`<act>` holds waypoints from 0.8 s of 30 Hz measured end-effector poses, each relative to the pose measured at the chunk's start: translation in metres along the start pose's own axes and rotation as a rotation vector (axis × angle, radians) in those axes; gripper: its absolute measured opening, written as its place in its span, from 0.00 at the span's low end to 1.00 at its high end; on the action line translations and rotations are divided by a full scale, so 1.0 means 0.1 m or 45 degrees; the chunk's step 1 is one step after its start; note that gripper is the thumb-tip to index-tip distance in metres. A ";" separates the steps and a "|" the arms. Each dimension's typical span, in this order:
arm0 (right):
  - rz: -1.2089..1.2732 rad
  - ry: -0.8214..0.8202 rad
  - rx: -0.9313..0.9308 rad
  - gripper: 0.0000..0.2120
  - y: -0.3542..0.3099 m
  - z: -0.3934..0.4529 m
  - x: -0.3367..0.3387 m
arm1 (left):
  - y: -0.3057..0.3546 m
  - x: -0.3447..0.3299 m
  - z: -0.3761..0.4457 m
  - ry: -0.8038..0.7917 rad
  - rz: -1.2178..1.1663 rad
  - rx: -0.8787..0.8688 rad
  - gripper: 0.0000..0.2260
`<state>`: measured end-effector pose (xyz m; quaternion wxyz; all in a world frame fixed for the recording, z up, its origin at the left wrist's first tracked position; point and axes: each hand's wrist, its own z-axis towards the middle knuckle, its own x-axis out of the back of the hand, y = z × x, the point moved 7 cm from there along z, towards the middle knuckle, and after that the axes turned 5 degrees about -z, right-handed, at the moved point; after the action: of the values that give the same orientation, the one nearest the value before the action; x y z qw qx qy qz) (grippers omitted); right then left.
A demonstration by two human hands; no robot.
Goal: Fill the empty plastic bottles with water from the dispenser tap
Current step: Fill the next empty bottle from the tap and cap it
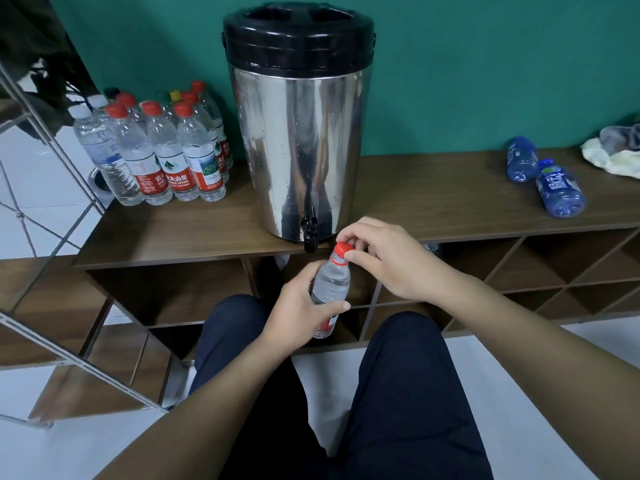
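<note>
My left hand (299, 308) grips the body of a clear plastic bottle (330, 284) with a red label, held tilted just below the shelf edge. My right hand (384, 259) pinches the bottle's red cap (343, 249) between thumb and fingers. Right above and left of the cap is the black tap (310, 232) of a steel water dispenser (298, 147) with a black lid, standing on the wooden shelf (180, 233). The tap is not running.
Several capped clear bottles (162, 150) stand grouped at the shelf's left end. Two blue bottles (542, 180) lie on their sides at the right, near a crumpled cloth (613, 148). Open cubbies sit below the shelf. My knees in dark trousers are below the hands.
</note>
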<state>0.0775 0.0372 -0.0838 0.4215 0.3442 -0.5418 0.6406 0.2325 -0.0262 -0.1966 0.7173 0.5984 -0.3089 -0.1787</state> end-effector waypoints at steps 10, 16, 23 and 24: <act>-0.257 -0.134 0.482 0.15 -0.89 0.12 0.47 | 0.48 0.54 -0.25 -0.068 -0.035 -0.048 0.31; -0.455 -0.263 0.610 0.13 -1.34 0.48 0.67 | 0.76 1.01 -0.32 -0.152 -0.072 -0.068 0.29; -0.631 -0.080 0.592 0.28 -1.73 1.05 0.59 | 0.86 1.49 -0.31 0.095 0.012 -0.129 0.28; -0.591 -0.085 0.602 0.27 -1.78 1.10 0.58 | 0.85 1.56 -0.30 0.128 0.029 -0.130 0.28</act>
<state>0.2146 -0.0515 0.0598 0.4465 0.5676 -0.2990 0.6237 0.3592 -0.0830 -0.0811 0.7635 0.5657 -0.2698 -0.1557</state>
